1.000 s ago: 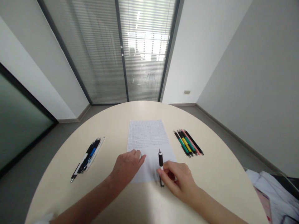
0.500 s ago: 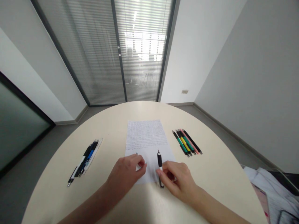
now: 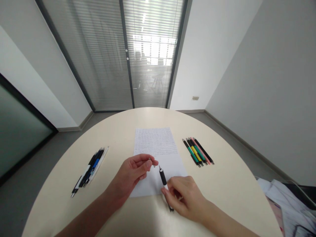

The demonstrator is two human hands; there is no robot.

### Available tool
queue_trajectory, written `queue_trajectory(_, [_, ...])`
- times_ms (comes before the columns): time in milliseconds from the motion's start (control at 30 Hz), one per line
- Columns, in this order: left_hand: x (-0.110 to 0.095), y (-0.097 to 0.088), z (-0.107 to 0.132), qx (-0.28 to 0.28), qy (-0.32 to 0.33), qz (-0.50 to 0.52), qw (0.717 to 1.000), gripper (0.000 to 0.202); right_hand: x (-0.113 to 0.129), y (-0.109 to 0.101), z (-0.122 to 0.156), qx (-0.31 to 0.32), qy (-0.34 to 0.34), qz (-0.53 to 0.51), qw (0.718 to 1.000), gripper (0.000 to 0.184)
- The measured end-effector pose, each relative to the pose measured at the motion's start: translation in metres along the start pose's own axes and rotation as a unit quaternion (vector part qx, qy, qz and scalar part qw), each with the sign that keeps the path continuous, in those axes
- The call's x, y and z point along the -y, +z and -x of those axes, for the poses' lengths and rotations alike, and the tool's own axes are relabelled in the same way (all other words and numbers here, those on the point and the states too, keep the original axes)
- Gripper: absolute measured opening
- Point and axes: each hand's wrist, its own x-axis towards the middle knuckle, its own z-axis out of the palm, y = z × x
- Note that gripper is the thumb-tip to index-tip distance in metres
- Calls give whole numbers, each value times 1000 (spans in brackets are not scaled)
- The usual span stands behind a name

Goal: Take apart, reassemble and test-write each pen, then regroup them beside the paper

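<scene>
Two hands over handwritten sheet [image 3: 154, 141]: right hand [image 3: 185, 197] grasps tilted black-and-white pen [image 3: 163, 177]; left hand [image 3: 132, 172] pinches, thumb to forefinger, small metallic piece [image 3: 151, 162], too small to identify.

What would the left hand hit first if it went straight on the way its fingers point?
Likely the black pen in the right hand: its upper end lies just ahead of the left hand. Depth is unclear, so the hand might pass just beyond that end.

Slim black-and-white pen [image 3: 163, 177] now slanted, top leaning left (upright before); left hand [image 3: 132, 171] turned palm-up, raised.
</scene>
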Motion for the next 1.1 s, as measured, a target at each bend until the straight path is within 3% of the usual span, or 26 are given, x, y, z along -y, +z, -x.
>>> queue_trajectory(133, [3, -2, 0, 7, -7, 46, 999, 25, 2, 1, 1, 11, -2, 2, 1000, 24])
queue_trajectory(467, [6, -1, -1, 5, -21, 42, 999, 26, 2, 2, -1, 30, -7, 12, 999, 27])
queue_trajectory(700, [7, -1, -2, 16, 2, -43, 999, 22, 1, 2, 1, 29, -11, 20, 999, 27])
queue_trajectory(933, [1, -3, 0, 15, 79, -135, 988, 13, 2, 2, 1, 38, -11, 56, 998, 27])
queue_trajectory(1100, [2, -4, 1, 30, 82, -184, 979, 14, 1, 1, -1, 32, -17, 54, 998, 26])
